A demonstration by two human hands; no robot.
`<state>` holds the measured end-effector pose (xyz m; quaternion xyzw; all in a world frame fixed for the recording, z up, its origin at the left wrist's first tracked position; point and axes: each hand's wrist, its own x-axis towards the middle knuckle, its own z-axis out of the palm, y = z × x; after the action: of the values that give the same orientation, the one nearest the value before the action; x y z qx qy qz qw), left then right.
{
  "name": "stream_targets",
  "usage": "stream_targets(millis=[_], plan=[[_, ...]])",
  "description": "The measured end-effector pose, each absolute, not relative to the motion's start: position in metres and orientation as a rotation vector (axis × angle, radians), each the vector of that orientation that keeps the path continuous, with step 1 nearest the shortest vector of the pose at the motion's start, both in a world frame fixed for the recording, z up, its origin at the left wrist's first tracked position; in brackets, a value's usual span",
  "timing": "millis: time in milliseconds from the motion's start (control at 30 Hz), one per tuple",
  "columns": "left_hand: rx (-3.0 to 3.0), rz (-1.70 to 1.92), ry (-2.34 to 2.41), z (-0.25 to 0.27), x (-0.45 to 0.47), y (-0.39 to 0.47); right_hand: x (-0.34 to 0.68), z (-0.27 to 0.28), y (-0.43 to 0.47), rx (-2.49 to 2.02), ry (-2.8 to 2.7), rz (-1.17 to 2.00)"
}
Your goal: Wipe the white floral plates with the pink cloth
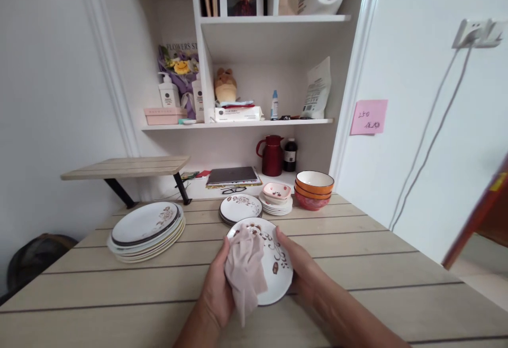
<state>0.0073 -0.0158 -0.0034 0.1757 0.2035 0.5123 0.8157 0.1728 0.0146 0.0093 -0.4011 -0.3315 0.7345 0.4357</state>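
Observation:
A white plate [275, 279] with brown flower decoration is held tilted above the near part of the table. My right hand [299, 260] grips its right edge, thumb on the rim and fingers hidden behind. On the plate's left half lies a crumpled pale pink cloth [246, 271], its end hanging past the lower edge. My left hand [219, 284] is closed on the cloth at the plate's left side, with most fingers out of sight beneath. Just beyond the held plate sits a short stack of similar patterned plates [240, 207].
Larger plates [146, 223] are stacked at the left, near a small raised wooden shelf [127, 167]. Small dishes [277, 192] and stacked bowls [314, 181] stand at the back right. Behind them are a red jug [272, 155], a dark bottle [290, 154], a laptop [232, 175] and glasses [234, 190].

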Motion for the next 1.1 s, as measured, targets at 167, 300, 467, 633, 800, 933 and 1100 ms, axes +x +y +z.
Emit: stream_targets(millis=[167,300,467,633,800,933,1100], plan=[[0.38,1.167,0.484,0.0,0.011,-0.016,0.19,0.018,0.023,-1.172,-1.536,0.706],[0.37,1.127,0.465,0.003,0.015,-0.016,0.192,0.03,0.009,-1.083,-1.805,0.201],[0.393,1.076,0.378,0.003,0.016,-0.017,0.175,0.038,-0.018,-0.929,-2.278,0.505],[0.426,1.05,0.36,0.004,0.022,-0.017,0.161,0.029,-0.018,-1.14,-2.293,0.417],[0.458,1.038,0.346,0.005,0.026,-0.017,0.168,0.028,-0.002,-1.137,-2.254,0.221],[0.459,1.087,0.348,-0.003,0.019,-0.016,0.188,0.028,0.013,-1.292,-2.177,0.043],[0.448,1.117,0.34,-0.003,0.013,-0.017,0.197,0.027,0.011,-1.279,-2.371,-0.022]])
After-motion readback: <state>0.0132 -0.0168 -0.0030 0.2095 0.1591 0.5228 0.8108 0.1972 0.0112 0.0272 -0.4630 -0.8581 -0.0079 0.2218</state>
